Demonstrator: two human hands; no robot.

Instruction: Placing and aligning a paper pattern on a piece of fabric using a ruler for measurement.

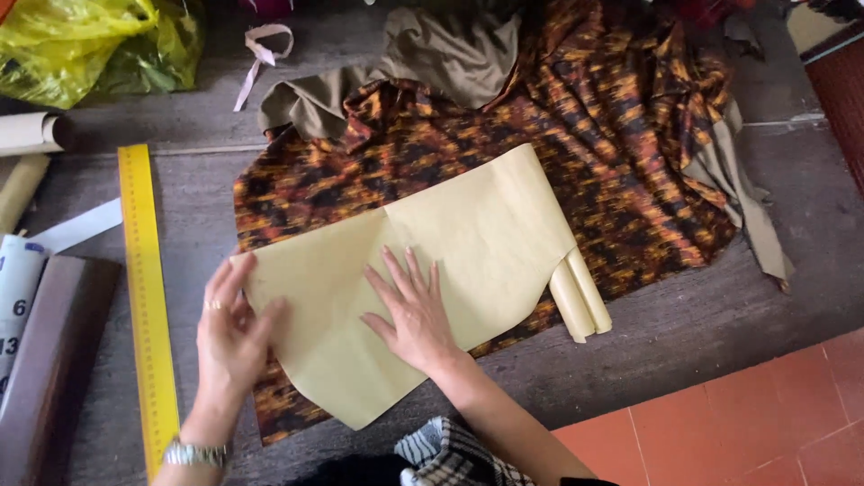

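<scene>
A cream paper pattern piece (468, 234) lies on an orange, brown and black patterned fabric (621, 135) spread over a grey wooden floor. My right hand (409, 310) presses flat on the middle of the paper, fingers spread. My left hand (232, 328), with a ring and a wristwatch, touches the paper's left edge, fingers apart and curled. The paper's right end is rolled up (580, 297). Olive-brown cloth (450, 54) shows under the patterned fabric at the top.
A long yellow ruler (144, 297) lies left of the fabric. Further left are a dark wooden board (54, 360), rolled papers (27, 135) and a calendar sheet. A yellow plastic bag (81, 45) sits top left, near a pale ribbon (261, 49). Red tiles (765, 414) at bottom right.
</scene>
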